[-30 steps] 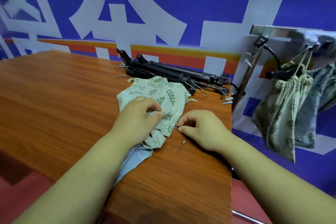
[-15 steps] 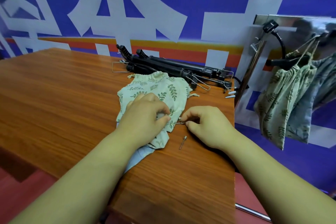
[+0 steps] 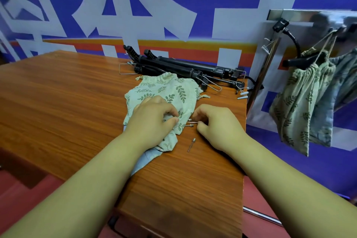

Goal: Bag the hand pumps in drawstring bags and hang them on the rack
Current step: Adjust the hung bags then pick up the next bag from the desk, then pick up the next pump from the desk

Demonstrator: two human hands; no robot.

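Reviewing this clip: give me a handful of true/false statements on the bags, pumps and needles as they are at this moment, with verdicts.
1. A leaf-print bag lies on the table. True.
2. The black hand pumps are already inside that bag. False: they lie bare on the table behind it.
3. One metal needle lies alone on the wood near the right hand. True.
4. The rack is empty. False: a filled leaf-print bag hangs there, with greyer fabric beside it.
5. The left hand is raised off the table. False: it presses on the bag.
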